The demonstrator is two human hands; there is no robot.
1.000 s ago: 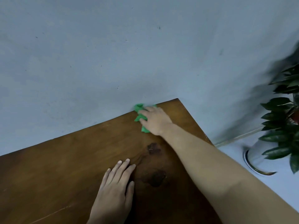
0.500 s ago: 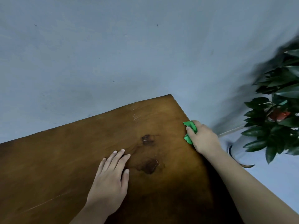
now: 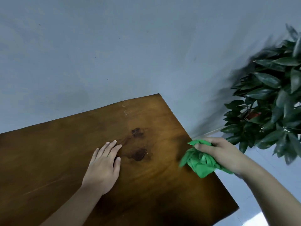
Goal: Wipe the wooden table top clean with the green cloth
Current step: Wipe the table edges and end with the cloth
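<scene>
Two hands are at work over the desk (image 3: 68,160). The right hand (image 3: 223,154) has its grip closed round the bunched cloth (image 3: 200,162), thumb on top, with the cloth at the desk's right edge and part of it hanging past that edge; whether it presses on the wood or is just lifted off cannot be told. The left hand (image 3: 104,167) lies flat and open on the wood, fingers together, holding nothing and seemingly steadying the person.

By my reading, this is the end of a stroke along the right side, mid-task. Two dark patches (image 3: 138,154) near the middle look like marks in the wood, and pale scuffs (image 3: 125,110) show near the far edge. The next move likely calls for bringing the cloth back inward, flattened against the surface, to cover the middle and the near left part; the left hand would need to shift out of the way there.

Compared with a second ago, the cloth has come from the far edge by the wall (image 3: 114,54), down the right edge, toward the person. The left hand has stayed put. More of the plant (image 3: 268,103) is in view on the right.
</scene>
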